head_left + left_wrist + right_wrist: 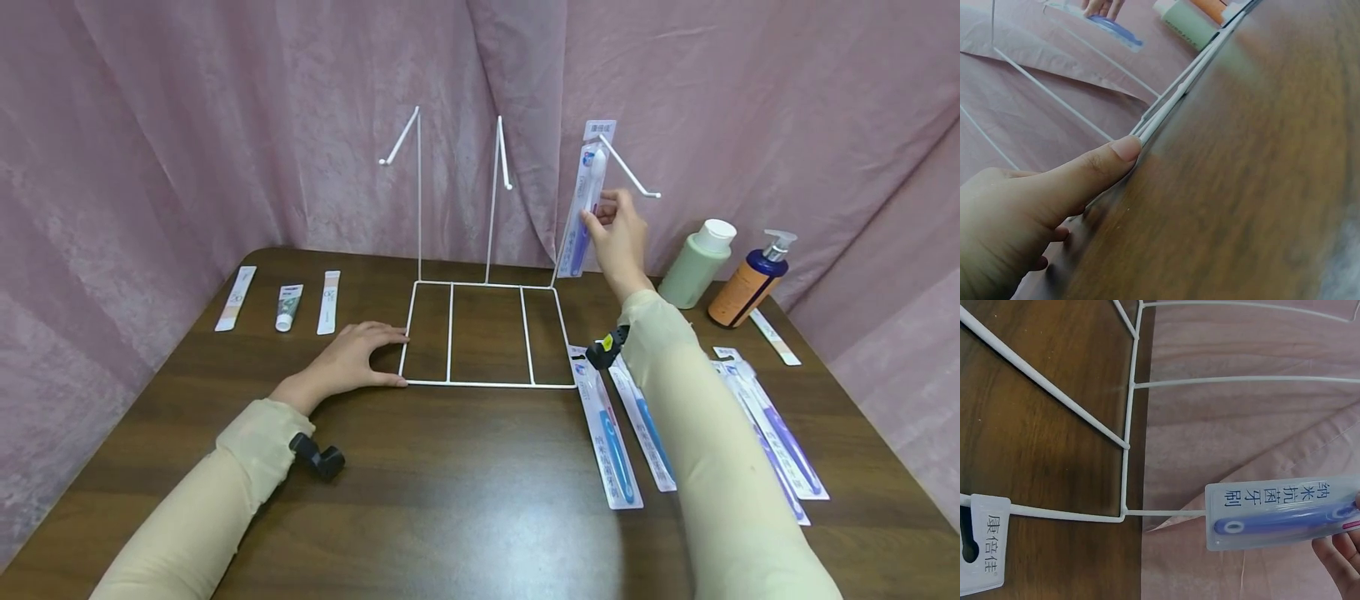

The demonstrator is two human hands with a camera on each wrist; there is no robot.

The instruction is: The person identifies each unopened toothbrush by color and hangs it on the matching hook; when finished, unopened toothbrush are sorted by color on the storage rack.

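Both hands are working apart: right hand [621, 242] is pinching a packaged toothbrush [585, 196] at the right hook [622, 165], upper right of centre; left hand [348, 356] is resting extended thumb and fingers against the wire rack [487, 384] at its near-left corner, mid-frame. Reading the step as hanging this pack: its header card [600, 127] is sitting at the hook's root, looks threaded, can't confirm. Next move is probably calling for a gentle release, with left steadying the frame. Containers: blue packs [618, 458] and purple packs [783, 442] are lying lower right, toothbrushes showing inside. Green bottle [693, 271] and orange pump bottle [742, 292] are standing at right, fill can't tell. Small tube [289, 301] is lying at left, cap on, contents hidden
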